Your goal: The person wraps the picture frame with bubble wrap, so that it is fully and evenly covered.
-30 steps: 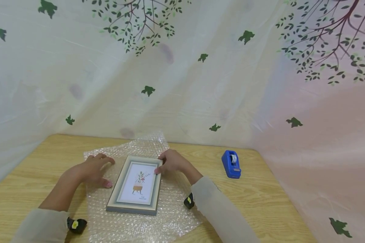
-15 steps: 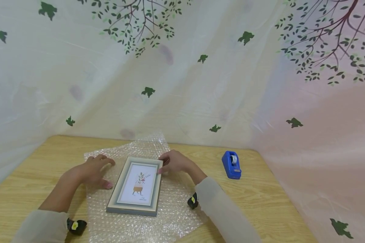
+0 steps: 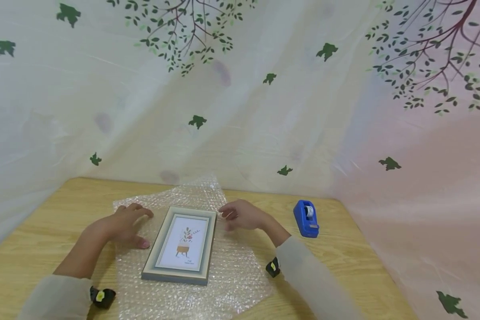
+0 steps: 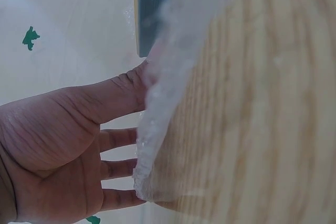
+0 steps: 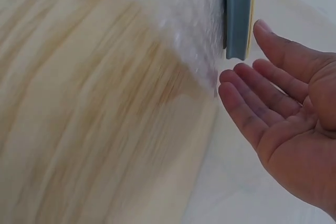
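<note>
A picture frame [image 3: 180, 243] with a pale, grey-blue border and a potted-plant print lies face up on a sheet of bubble wrap [image 3: 160, 298]. My left hand [image 3: 122, 226] rests on the wrap to the left of the frame, fingers spread; in the left wrist view its fingertips [image 4: 123, 199] meet the wrap's edge. My right hand [image 3: 246, 215] is just off the frame's upper right corner, holding nothing. From the right wrist view, the right hand's fingers [image 5: 257, 95] are loosely bent, apart from the frame's side [image 5: 238, 14].
A blue tape dispenser [image 3: 306, 218] stands on the wooden table [image 3: 336, 266] to the right. Behind the table hangs a pale curtain [image 3: 240, 111] with printed leaves and branches. Black straps with small yellow flowers sit at both wrists.
My right hand has let go of the frame's upper right edge and moved a little to the right. The left hand and the frame stay in place.
</note>
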Available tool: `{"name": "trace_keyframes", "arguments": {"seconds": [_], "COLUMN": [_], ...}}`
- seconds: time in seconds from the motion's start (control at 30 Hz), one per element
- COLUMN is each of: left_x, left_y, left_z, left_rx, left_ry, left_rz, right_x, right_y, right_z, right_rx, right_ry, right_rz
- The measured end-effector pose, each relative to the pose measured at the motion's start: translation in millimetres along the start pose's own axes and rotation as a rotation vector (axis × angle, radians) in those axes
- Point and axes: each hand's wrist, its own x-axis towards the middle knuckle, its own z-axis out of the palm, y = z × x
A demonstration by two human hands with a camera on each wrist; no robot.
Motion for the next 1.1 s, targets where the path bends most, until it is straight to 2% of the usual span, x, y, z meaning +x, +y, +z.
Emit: {"name": "trace_keyframes", "arguments": {"seconds": [0.3, 0.63, 0.77, 0.93, 1.1], "left_x": [0.6, -0.4, -0.6, -0.5, -0.7], "left_y": [2.8, 2.9, 2.4, 1.6, 2.1], "left_z": [-1.5, -2.4, -1.5, -0.4, -0.1], "left_rx": [0.004, -0.013, -0.019, -0.01, -0.006], "left_ry": [-0.002, -0.003, -0.003, -0.001, 0.0], "left_rz": [-0.012, -0.017, -0.014, -0.012, -0.015], "right_x": [-38.9, -76.7, -87.2, -96.5, -101.6], "right_y": [7, 17, 20, 23, 26], "right_z": [-2, 6, 7, 9, 11], "right_rx": [-0.091, -0.312, -0.369, -0.366, -0.349], "right_ry": [-0.031, -0.08, -0.105, -0.104, -0.095], "right_rz": [-0.062, -0.204, -0.205, -0.194, -0.23]}}
